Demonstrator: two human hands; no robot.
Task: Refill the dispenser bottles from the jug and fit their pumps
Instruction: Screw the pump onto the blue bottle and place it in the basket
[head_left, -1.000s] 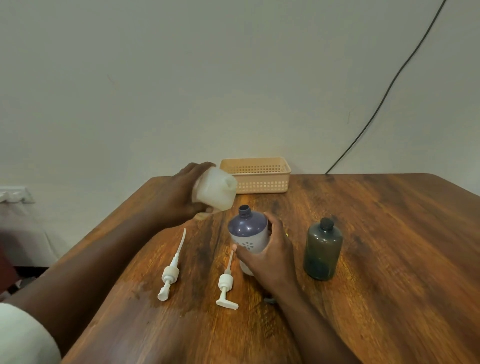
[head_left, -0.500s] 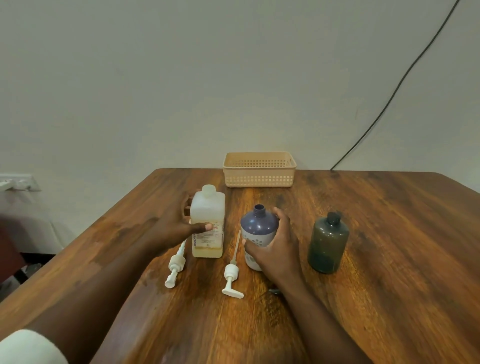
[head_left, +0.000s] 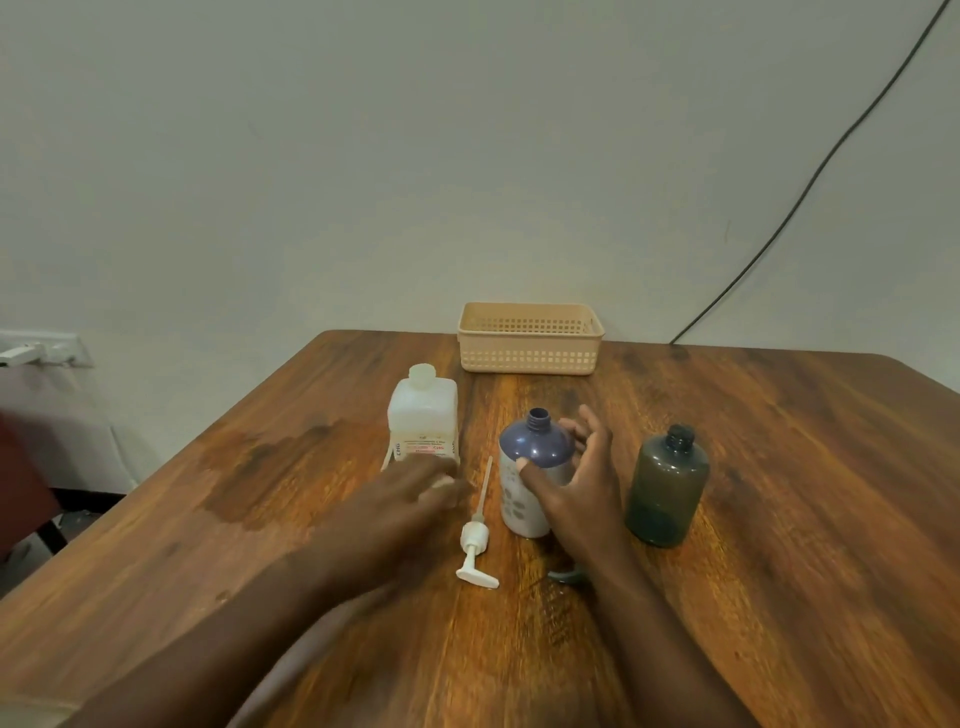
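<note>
The white refill jug (head_left: 423, 415) stands upright and uncapped on the wooden table (head_left: 779, 519). To its right is a purple dispenser bottle (head_left: 535, 452) with an open neck. My right hand (head_left: 576, 488) holds it loosely, thumb on the front and fingers spread round the far side. A dark green bottle (head_left: 667, 488), also open, stands apart further right. One white pump (head_left: 475, 535) lies between my hands. My left hand (head_left: 415, 493) is blurred, low in front of the jug. It covers a second pump, of which only the tube end (head_left: 387, 460) shows.
A beige perforated basket (head_left: 530, 340) sits at the table's far edge against the wall. A black cable (head_left: 805, 197) runs down the wall at the right. A small dark curved object (head_left: 566, 574) lies by my right wrist. A dark stain (head_left: 260, 467) marks the table's left side.
The jug went from tilted over the purple bottle to upright on the table. My left hand let go of it and dropped toward the pumps. My right-hand fingers loosened on the purple bottle.
</note>
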